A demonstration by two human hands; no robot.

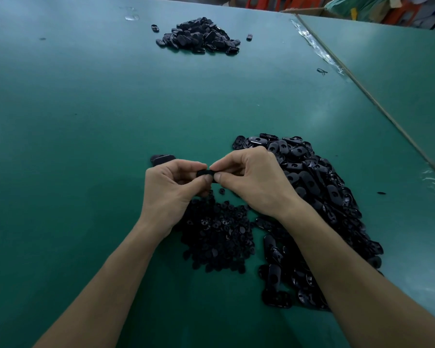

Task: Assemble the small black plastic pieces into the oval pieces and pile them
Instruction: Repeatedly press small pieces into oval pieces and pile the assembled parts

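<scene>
My left hand and my right hand meet above the green table, and together they pinch one black oval piece between thumbs and fingertips. Under the hands lies a heap of small black plastic pieces. To the right spreads a big heap of black oval pieces with holes in them. A pile of black pieces sits far back on the table. Whether a small piece sits inside the held oval is hidden by my fingers.
A lone oval piece lies just behind my left hand. Stray pieces lie beside the far pile. A taped seam joins a second green table on the right. Boxes and red stools stand beyond.
</scene>
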